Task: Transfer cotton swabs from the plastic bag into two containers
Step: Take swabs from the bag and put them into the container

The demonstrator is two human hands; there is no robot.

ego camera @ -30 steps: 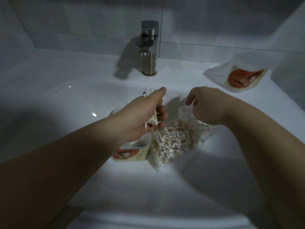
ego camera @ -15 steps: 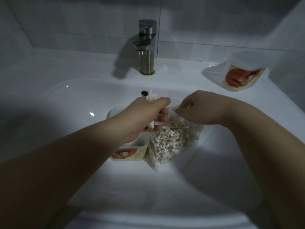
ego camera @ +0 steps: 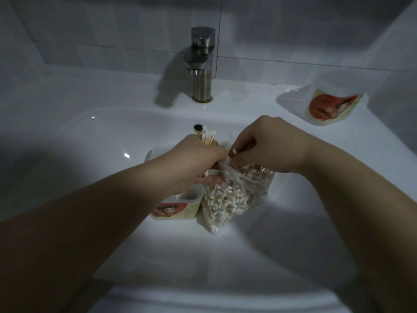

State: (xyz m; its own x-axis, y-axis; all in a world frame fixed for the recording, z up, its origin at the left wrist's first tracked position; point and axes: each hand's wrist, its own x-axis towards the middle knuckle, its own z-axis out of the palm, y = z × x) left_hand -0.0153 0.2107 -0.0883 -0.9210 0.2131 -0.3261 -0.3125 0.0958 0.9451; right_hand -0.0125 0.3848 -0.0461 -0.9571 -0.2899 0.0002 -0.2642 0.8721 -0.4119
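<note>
Two hands over sink (ego camera: 90,141). Left hand (ego camera: 194,161): gripping one bundle of cotton swabs (ego camera: 208,137), tips toward 12 o'clock. Right hand (ego camera: 266,150): pinching mouth of one swab-filled plastic bag (ego camera: 230,199). Two containers: first container (ego camera: 180,210) touching bag at 9 o'clock; second container (ego camera: 331,107) on ledge at 2 o'clock.

White sink (ego camera: 90,136), grey tiles (ego camera: 90,30), brushed-steel tap (ego camera: 202,86). Clear bag (ego camera: 259,184) of swabs (ego camera: 223,199), white-tipped on tan sticks. White near tub (ego camera: 189,211) and far tub (ego camera: 331,107), each with a cream label and red-orange cartoon picture.
</note>
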